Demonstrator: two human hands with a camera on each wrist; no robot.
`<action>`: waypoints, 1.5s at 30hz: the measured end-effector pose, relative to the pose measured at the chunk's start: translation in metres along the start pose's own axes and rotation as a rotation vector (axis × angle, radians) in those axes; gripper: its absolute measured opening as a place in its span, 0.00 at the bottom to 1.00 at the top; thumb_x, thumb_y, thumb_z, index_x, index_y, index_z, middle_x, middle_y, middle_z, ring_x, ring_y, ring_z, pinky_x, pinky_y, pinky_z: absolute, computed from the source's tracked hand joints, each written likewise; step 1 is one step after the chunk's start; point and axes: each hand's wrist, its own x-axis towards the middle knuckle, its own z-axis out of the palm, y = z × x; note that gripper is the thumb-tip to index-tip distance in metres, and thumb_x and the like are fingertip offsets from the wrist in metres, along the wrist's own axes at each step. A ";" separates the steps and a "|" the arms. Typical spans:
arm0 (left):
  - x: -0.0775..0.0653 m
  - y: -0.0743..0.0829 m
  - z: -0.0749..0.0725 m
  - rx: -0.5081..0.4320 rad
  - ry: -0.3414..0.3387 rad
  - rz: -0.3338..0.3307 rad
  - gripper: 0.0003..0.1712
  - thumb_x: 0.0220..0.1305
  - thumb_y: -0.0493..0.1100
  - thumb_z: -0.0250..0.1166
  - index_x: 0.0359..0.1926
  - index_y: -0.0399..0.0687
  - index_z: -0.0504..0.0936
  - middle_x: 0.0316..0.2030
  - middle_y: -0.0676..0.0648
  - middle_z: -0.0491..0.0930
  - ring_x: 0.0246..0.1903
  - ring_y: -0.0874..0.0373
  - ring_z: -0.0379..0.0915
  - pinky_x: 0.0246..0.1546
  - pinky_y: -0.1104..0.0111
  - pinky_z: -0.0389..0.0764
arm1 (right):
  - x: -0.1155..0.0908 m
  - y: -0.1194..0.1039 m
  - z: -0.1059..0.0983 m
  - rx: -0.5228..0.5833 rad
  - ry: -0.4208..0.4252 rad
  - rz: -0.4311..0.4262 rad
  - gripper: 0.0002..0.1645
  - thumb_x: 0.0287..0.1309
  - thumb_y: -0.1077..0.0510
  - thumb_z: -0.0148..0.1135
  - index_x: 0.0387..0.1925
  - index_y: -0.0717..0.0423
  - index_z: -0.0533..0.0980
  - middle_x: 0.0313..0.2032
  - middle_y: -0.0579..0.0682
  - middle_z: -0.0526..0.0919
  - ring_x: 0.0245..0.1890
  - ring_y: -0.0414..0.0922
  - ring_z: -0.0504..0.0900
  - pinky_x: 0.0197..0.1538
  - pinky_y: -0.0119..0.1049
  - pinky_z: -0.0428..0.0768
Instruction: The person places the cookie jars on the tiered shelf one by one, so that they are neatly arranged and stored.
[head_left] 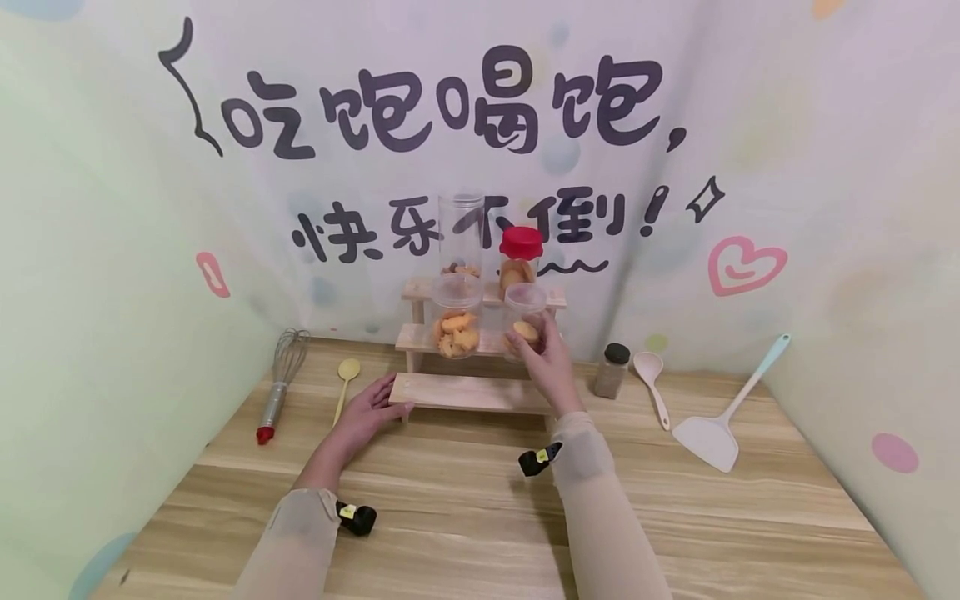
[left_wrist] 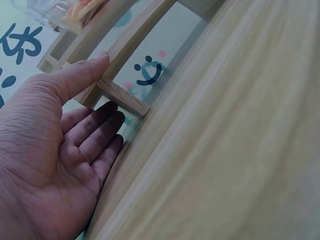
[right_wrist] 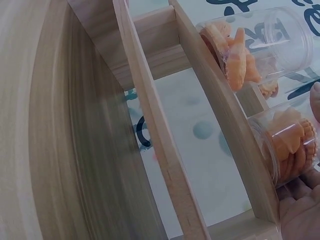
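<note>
A three-tier wooden shelf rack (head_left: 472,392) stands at the back of the table. My right hand (head_left: 553,371) grips a clear jar (head_left: 527,307) of biscuits at the right of the middle tier; in the right wrist view its base meets the board, with fingers (right_wrist: 295,192) around its side. My left hand (head_left: 366,417) holds the left end of the lowest tier, thumb (left_wrist: 85,77) on the board and fingers below it by the leg. Another clear jar (head_left: 456,321) of biscuits sits left on the middle tier. Behind stand a tall clear jar (head_left: 461,229) and a red-lidded jar (head_left: 519,262).
Left of the rack lie a whisk (head_left: 279,383) and a yellow spoon (head_left: 346,379). To the right are a black-capped spice jar (head_left: 612,371), a white ladle-like spoon (head_left: 651,379) and a spatula (head_left: 712,437). A printed cloth wall (head_left: 750,150) rises close behind the rack.
</note>
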 end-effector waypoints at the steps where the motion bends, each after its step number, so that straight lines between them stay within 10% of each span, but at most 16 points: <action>1: 0.000 0.000 0.000 0.000 0.002 -0.001 0.55 0.54 0.55 0.72 0.76 0.51 0.51 0.73 0.43 0.58 0.72 0.47 0.56 0.70 0.52 0.62 | 0.000 0.000 0.000 0.004 0.001 0.000 0.35 0.52 0.30 0.63 0.60 0.29 0.65 0.60 0.40 0.76 0.49 0.43 0.78 0.53 0.42 0.80; 45: -0.002 0.002 0.002 0.024 0.006 0.002 0.55 0.55 0.56 0.72 0.76 0.49 0.50 0.73 0.41 0.58 0.72 0.45 0.55 0.70 0.51 0.62 | -0.003 -0.001 0.014 -0.257 0.031 -0.044 0.55 0.53 0.33 0.66 0.72 0.55 0.55 0.56 0.58 0.77 0.50 0.50 0.79 0.58 0.48 0.78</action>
